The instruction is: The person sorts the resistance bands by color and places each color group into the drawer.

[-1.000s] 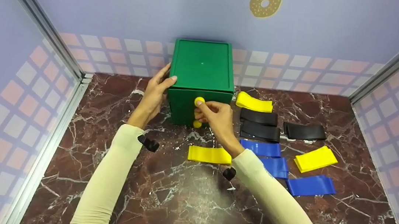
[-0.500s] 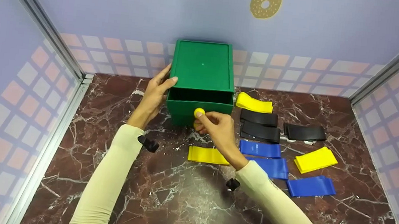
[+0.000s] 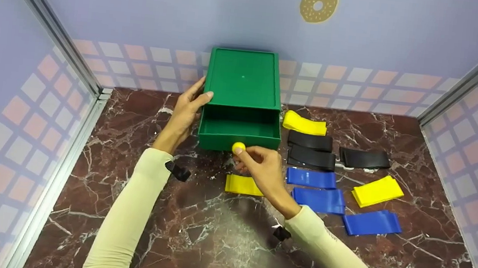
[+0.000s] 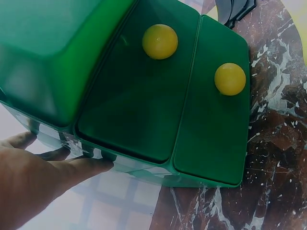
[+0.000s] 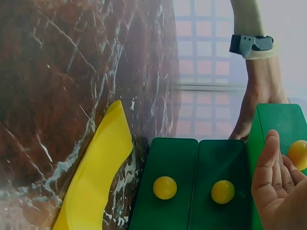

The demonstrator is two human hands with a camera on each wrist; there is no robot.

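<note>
A: From the head view, where is the green drawer box [image 3: 242, 79] placed?

B: It is set near the middle of the far edge of the surface [image 3: 227, 248], with its top drawer [image 3: 216, 141] drawn out. The yellow knob [image 3: 238, 146] is pinched by the thumb and curled fingers of the right hand [image 3: 262, 167].

A: And the left hand [image 3: 184, 112]?

B: Its fingers are extended, not clenched, along the box's left side; its thumb is laid at the top's front left corner.

A: The strips?

B: Toward the right edge, black strips [image 3: 364, 158], blue strips [image 3: 372, 222] and yellow strips [image 3: 378, 191] are spread. Nearer the near edge, a front yellow strip [image 3: 242, 184] is partly covered by the right hand.

A: From the left wrist?

B: Two lower knobs [image 4: 159, 41] are seen on closed drawers; the side is touched by straight fingers.

A: From the right wrist?

B: The right hand's fingers are shown at the top knob, with the front yellow strip lying left.
</note>
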